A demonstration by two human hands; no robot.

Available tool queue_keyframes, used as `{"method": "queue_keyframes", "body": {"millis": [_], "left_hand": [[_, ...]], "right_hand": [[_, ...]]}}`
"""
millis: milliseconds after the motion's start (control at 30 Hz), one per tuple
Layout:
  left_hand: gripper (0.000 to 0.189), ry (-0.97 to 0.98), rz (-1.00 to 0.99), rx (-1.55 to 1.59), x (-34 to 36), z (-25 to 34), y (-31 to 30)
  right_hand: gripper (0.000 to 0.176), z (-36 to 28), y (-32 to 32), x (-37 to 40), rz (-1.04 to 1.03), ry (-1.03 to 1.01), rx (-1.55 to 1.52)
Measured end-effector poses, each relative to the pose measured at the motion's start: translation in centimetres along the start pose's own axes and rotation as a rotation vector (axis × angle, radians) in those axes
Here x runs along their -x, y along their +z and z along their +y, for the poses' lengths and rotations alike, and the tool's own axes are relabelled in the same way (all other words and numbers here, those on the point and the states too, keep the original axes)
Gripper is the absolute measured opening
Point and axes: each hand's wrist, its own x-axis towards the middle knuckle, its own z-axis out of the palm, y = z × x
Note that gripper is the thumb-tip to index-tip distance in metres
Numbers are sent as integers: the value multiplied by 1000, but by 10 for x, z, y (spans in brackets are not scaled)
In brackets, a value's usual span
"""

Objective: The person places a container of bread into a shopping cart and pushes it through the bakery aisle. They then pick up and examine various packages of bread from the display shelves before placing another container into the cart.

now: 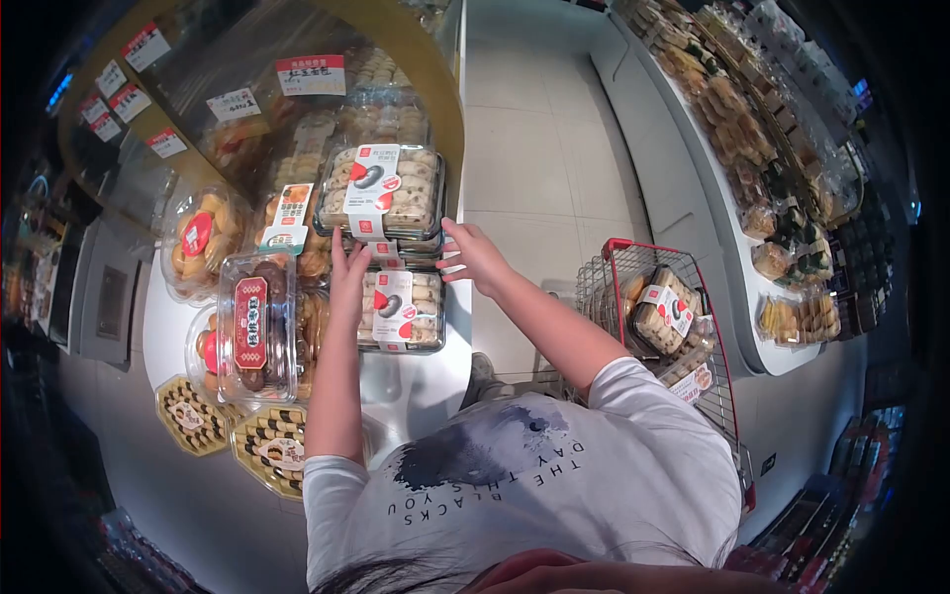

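A stack of clear boxes of pale pastries (pixel 416 193) with white, red-marked labels stands on the white display counter. My left hand (pixel 348 277) is at the stack's front left corner, fingers apart and fingertips at the edge of the upper box. On the right side, my right hand (pixel 477 259) has its fingers spread, with the tips at the edges of the boxes. Between my forearms lies another box of the same pastries (pixel 401 309), nearer to me. Whether either hand bears any weight cannot be seen.
Left of the stack are a box of dark brown pastries (pixel 255 327), a round tub of buns (pixel 206 238) and golden cookie trays (pixel 272 450). A red-rimmed shopping cart (pixel 712 297) with a pastry box (pixel 665 312) stands at my right. Beyond it curves another stocked shelf (pixel 693 208).
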Motion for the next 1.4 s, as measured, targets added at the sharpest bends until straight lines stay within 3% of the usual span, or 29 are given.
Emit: {"method": "queue_keyframes", "body": {"millis": [100, 233, 400, 500, 567, 667, 800, 900, 967, 1000, 1100, 1167, 1233, 1300, 1333, 1400], "left_hand": [[70, 7, 95, 61, 9, -1, 3], [62, 17, 194, 24, 34, -19, 34], [60, 122, -122, -121, 66, -53, 107], [61, 121, -325, -226, 82, -68, 145], [62, 117, -442, -370, 92, -67, 171], [62, 91, -594, -481, 100, -85, 212], [61, 63, -786, -589, 108, -100, 264], [57, 88, -884, -652, 111, -111, 288], [56, 73, -906, -703, 113, -110, 289], [55, 45, -903, -722, 115, -104, 287], [55, -93, -849, -745, 118, -91, 261], [55, -204, -772, -733, 121, -86, 239], [56, -318, -679, -718, 124, -82, 212], [56, -333, -582, -720, 126, -85, 186], [56, -363, -540, -699, 129, -85, 175], [54, -376, -471, -631, 134, -90, 157]], "right_hand": [[67, 21, -44, 38, 103, -91, -105], [54, 49, -125, 105, 493, -247, -173], [37, 72, -249, 182, 966, -312, -153], [56, 74, -310, 221, 1102, -165, 29], [56, 94, -374, 218, 1195, -126, 298], [59, 86, -421, 218, 1132, 124, 492], [58, 101, -485, 183, 949, 241, 605], [56, 104, -500, 169, 997, 230, 641], [54, 123, -531, 152, 880, 243, 494], [49, 123, -533, 150, 918, 223, 342], [46, 108, -540, 147, 826, 310, 302], [53, 124, -555, 135, 744, 194, 185], [52, 161, -597, 107, 728, 269, 49], [44, 151, -598, 108, 678, 327, 156], [42, 144, -588, 115, 592, 283, 11], [37, 154, -605, 112, 536, 278, 20]]}}
